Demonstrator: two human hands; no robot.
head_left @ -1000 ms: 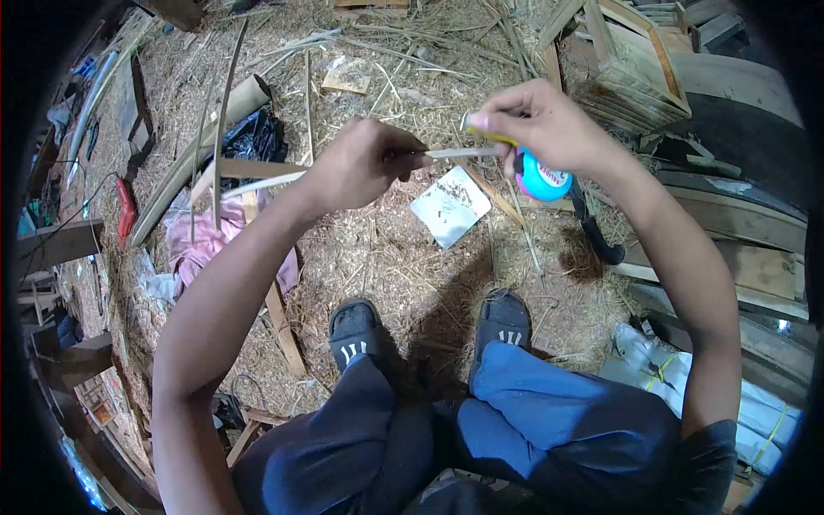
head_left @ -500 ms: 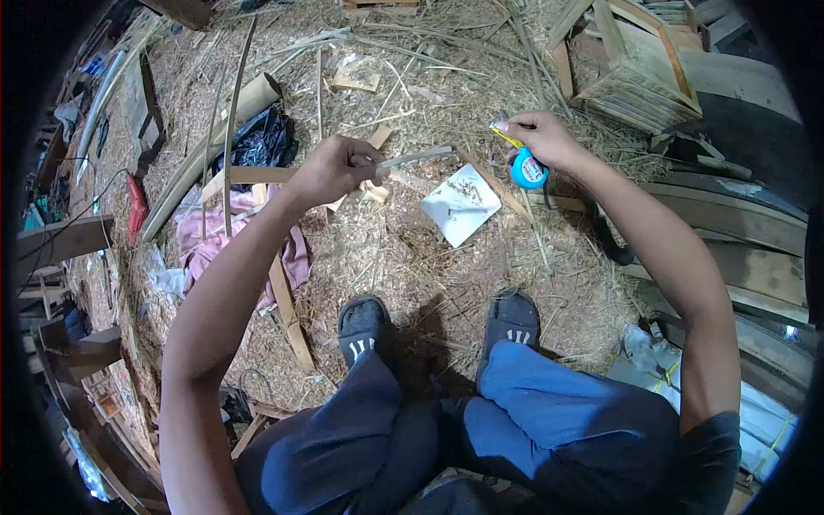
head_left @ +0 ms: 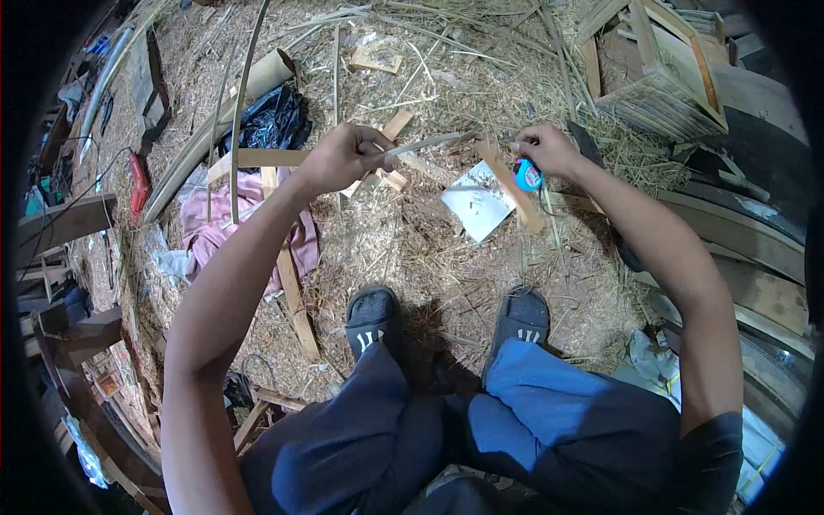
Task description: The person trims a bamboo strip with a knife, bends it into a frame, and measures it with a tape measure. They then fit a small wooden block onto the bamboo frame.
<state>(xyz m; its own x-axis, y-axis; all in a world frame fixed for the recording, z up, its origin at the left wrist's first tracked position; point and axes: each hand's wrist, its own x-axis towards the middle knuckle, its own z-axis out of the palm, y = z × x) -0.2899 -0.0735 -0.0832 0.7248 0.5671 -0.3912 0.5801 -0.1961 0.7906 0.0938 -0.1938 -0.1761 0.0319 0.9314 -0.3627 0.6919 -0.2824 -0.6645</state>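
My left hand (head_left: 350, 158) is closed on the near end of a thin pale strip (head_left: 427, 142), which points right across the middle. To the right, my right hand (head_left: 546, 149) has its fingers pressed together beside a blue tape measure (head_left: 527, 174), which hangs just under them. A flat wooden piece (head_left: 508, 184) slants between the strip's far end and the tape measure; whether anything supports it is unclear. It overlaps the right edge of a white square sheet (head_left: 479, 202) with dark marks, lying on the straw-strewn ground.
Crossed wooden slats (head_left: 292, 292) and a pink cloth (head_left: 199, 225) lie at left, near a black plastic bag (head_left: 273, 118). A red tool (head_left: 139, 184) is farther left. A wooden frame (head_left: 661, 99) stands upper right. Stacked boards (head_left: 747, 227) line the right side.
The yellow tape seen at my right hand no longer shows. The flat wooden piece now slants lower and wider beside the tape measure. The ground view has shifted slightly to the right.
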